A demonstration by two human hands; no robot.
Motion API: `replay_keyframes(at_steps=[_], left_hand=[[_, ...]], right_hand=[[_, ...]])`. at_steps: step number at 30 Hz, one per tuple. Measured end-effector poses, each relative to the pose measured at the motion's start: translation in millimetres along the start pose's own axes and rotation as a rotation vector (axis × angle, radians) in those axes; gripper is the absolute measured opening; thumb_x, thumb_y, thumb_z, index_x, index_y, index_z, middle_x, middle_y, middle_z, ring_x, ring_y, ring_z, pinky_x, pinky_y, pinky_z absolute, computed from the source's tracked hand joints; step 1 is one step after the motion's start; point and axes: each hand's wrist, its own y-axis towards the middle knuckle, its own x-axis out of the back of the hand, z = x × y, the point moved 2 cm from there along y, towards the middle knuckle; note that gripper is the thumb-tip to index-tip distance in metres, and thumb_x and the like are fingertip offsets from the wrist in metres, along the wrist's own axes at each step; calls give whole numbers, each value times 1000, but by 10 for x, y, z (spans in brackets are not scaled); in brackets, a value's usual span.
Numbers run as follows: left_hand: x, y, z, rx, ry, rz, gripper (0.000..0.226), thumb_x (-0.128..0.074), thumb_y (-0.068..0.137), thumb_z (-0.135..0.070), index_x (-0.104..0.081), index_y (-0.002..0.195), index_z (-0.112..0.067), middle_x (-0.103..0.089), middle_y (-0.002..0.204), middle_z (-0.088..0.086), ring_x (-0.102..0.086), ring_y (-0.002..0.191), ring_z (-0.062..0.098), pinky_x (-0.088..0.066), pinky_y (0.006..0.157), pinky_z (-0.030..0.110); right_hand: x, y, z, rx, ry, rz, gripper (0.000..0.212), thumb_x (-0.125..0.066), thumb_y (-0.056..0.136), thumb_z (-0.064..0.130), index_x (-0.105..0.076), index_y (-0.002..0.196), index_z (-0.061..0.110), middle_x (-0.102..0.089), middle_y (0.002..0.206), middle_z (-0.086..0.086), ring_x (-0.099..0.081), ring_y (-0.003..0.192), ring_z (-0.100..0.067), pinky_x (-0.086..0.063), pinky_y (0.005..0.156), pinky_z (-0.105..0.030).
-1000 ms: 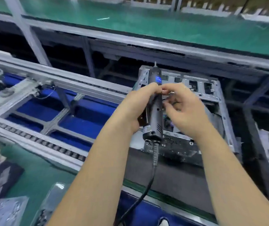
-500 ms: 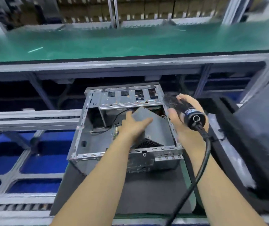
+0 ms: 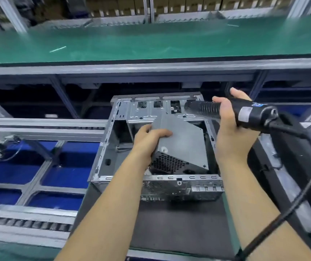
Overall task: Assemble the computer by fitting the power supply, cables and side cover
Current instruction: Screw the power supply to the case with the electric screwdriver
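Head view caught the left hand (image 3: 149, 137) gripping the tilted supply (image 3: 181, 140) inside the case (image 3: 101, 157), probably angling it to seat, while the right hand (image 3: 230, 121) clamped the driver (image 3: 216, 109) clear, ready for screws.

A factory assembly line: beyond the fingers (image 3: 162, 132) runs a long green-matted counter (image 3: 150, 42) on aluminium framing, to their left a roller conveyor rail (image 3: 24, 224) over blue bins (image 3: 11, 172), and cartons (image 3: 124, 6) stacked far behind.
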Motion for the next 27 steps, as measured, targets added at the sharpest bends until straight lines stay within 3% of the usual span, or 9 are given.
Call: replay_keyframes(at_steps=[4, 8, 10, 13, 16, 22, 27], left_hand=[[384, -4, -21, 6, 21, -57, 66, -85, 57, -25, -64, 119, -18, -73, 110, 11, -74, 87, 28, -59, 69, 41], [613, -14, 73, 44, -48, -69, 55, -82, 64, -23, -66, 116, -19, -77, 97, 7, -72, 69, 20, -52, 49, 28], [668, -9, 109, 86, -83, -49, 51, -81, 67, -24, -68, 115, -14, -77, 91, 7, -73, 67, 22, -53, 50, 29], [713, 9, 142, 141, -110, -33, 45, -81, 68, -28, -71, 110, -13, -76, 89, 8, -72, 68, 25, -55, 54, 31], [738, 39, 175, 171, -134, -8, 39, -79, 70, -29, -71, 105, -14, -76, 85, 6, -71, 64, 22, -52, 48, 28], [737, 99, 220, 164, -153, -1, 54, -80, 68, -28, -67, 118, -11, -75, 103, 13, -71, 80, 29, -57, 64, 35], [733, 131, 246, 194, -143, 48, 36, -76, 72, -30, -69, 104, -14, -74, 85, 7, -70, 69, 25, -57, 68, 34]], right_hand=[[-215, 1, 66, 64, 13, 9, 21, -64, 86, 25, -62, 105, 16, -74, 102, -22, -72, 96, -17, -51, 86, -17], [-372, -6, 131, 54, 17, 28, 11, -63, 86, 26, -71, 82, 32, -75, 83, -15, -72, 87, -32, -57, 89, -51], [-425, -12, 146, 92, -6, 38, 20, -64, 88, 26, -73, 72, 33, -74, 72, -5, -71, 79, -38, -57, 86, -56], [-479, -13, 195, 73, 48, 54, 25, -66, 89, 31, -71, 65, 30, -66, 58, 0, -65, 57, -33, -58, 69, -49], [-500, 22, 242, 29, 110, 89, 27, -70, 88, 32, -65, 62, 23, -58, 54, -3, -54, 44, -26, -49, 53, -38], [-526, 68, 297, -48, 78, 203, 25, -73, 82, 31, -62, 66, 17, -55, 51, -4, -49, 40, -24, -44, 49, -31], [-524, 15, 269, -91, 27, 260, 25, -74, 80, 33, -63, 63, 19, -55, 51, -7, -49, 41, -25, -45, 47, -31]])
